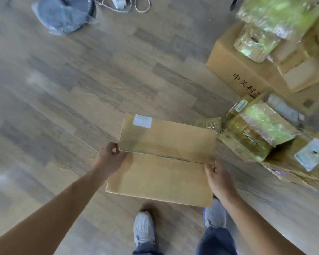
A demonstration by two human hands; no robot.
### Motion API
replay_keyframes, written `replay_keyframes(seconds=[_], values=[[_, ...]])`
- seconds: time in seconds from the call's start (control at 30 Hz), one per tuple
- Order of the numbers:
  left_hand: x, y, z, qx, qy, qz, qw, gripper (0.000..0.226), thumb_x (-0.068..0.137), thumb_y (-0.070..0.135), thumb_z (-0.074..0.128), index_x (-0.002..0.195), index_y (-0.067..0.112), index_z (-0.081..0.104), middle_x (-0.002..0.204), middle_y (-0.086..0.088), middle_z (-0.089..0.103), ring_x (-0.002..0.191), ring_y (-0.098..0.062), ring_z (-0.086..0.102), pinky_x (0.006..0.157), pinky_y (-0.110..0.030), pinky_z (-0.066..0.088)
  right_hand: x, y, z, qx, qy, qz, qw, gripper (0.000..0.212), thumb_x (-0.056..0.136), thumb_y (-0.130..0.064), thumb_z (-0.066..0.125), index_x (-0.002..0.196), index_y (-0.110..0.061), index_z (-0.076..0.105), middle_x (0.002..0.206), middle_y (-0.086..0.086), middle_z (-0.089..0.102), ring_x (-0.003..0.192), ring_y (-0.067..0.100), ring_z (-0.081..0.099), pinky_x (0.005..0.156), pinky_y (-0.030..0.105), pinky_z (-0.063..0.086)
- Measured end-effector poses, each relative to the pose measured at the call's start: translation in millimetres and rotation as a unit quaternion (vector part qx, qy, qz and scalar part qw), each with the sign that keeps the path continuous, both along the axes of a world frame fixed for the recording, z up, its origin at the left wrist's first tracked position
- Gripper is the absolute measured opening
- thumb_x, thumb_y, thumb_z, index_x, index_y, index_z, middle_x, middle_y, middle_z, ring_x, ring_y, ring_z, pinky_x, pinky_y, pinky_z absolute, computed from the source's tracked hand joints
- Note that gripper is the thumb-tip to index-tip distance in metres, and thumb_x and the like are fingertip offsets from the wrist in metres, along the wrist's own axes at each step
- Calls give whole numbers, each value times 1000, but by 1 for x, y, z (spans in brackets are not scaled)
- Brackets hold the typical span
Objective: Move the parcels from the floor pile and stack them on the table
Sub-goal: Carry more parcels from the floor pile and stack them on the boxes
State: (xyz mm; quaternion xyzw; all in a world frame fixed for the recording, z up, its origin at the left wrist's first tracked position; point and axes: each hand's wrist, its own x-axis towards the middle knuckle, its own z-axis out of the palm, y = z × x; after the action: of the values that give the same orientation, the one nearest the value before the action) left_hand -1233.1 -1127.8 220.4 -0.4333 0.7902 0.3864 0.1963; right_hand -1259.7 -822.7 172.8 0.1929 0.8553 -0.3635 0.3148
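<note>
Gripping the cardboard box (164,159) mid-frame, with left hand (110,155) curled round its 9 o'clock edge and right hand (217,177) curled round the 3 o'clock edge. Floor pile (261,133) at 2 o'clock. Probably best to keep it level, get a grip underneath, carry close tbh.

Bright diffuse light; pale glare on floor (32,79); motion blur; edges warped.

cardboard parcel (166,159) | brown, flat, seam up | parcel pile (261,133) near right
</note>
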Motion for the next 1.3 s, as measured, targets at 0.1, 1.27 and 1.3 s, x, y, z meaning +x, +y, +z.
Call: replay_keyframes(seconds=[0.1,1.27,1.3], values=[[-4,29,109,57,53,-17,997,40,71,54,60,104,32,62,95,-4,65,84,-21,65,79,-40,54,-11,25,99,-6,29,-38,999,28,102,-27,43,124,-12,51,107,5,59,89,21,54,71,29,37],[77,633,691,207,436,-468,740,25,92,20,56,106,41,58,131,29,49,109,25,43,88,-2,36,161,573,592,-155,298,-566,753,32,97,-43,46,120,-21,52,118,7,59,108,25,52,98,40,41],[72,642,691,188,437,-459,750,23,92,23,56,107,40,57,131,25,50,104,30,41,80,3,33,154,585,596,-160,302,-566,750,32,97,-43,47,120,-21,51,116,6,58,109,25,52,99,40,41]])
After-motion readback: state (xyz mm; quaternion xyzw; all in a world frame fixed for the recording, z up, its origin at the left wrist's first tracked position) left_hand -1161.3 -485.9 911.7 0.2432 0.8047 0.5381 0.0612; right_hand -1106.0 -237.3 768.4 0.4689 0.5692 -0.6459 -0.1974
